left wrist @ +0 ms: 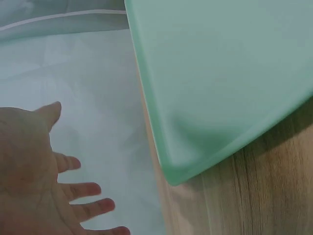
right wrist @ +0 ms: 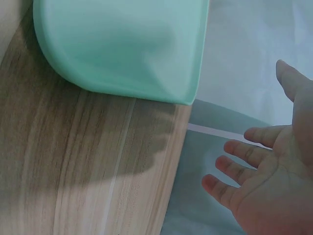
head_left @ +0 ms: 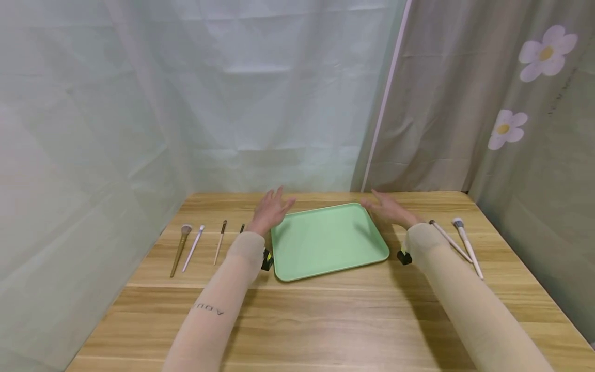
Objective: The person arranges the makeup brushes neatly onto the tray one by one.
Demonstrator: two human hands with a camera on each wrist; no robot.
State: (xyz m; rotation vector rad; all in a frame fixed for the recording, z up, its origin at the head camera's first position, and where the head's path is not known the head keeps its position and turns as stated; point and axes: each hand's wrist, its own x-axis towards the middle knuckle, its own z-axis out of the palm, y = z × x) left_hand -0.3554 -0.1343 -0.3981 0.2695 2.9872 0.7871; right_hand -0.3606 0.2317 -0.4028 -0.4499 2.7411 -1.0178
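Observation:
A light green tray lies slightly turned on the wooden table, with nothing on it. My left hand is over its far left corner, fingers spread and holding nothing. On the opposite side, my right hand hovers by the far right corner, also with spread fingers. The left wrist view shows the left palm apart from the tray's edge. In the right wrist view a gap likewise separates the right hand from the tray corner.
Several makeup brushes lie left of the tray, among them a brown-handled one and a white one; my left arm partly covers another. Two more brushes lie beyond my right forearm. Curtains hang behind the table.

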